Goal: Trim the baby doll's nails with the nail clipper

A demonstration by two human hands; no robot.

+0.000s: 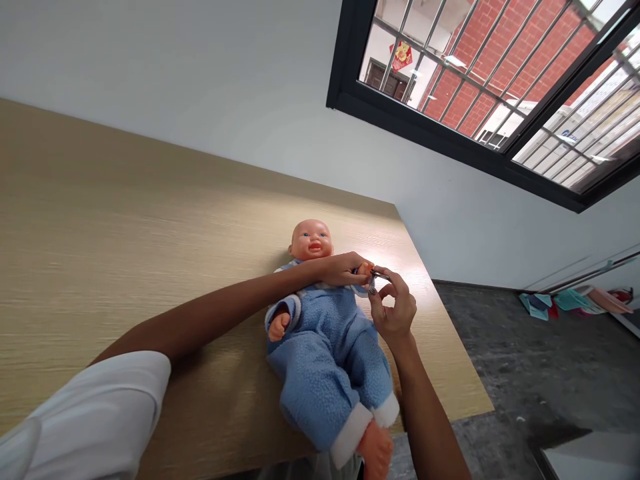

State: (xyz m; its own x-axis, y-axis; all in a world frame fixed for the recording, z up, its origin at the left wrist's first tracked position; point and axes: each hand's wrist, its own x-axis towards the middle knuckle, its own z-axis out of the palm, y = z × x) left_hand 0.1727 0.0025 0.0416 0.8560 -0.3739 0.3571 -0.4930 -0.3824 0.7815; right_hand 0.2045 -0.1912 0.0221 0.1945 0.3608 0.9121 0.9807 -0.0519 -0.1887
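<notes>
While lying on its back on a wood-grain desk (150, 220), a baby doll in blue fleece (320, 353) is having its raised hand (365, 269) held – the left hand (343, 270) is closing its fingers (347, 273) around that small hand, and the right hand (395, 310) is pinching metal nail clippers (373, 280) between thumb and fingertips (387, 275), right at the doll's hand.
</notes>
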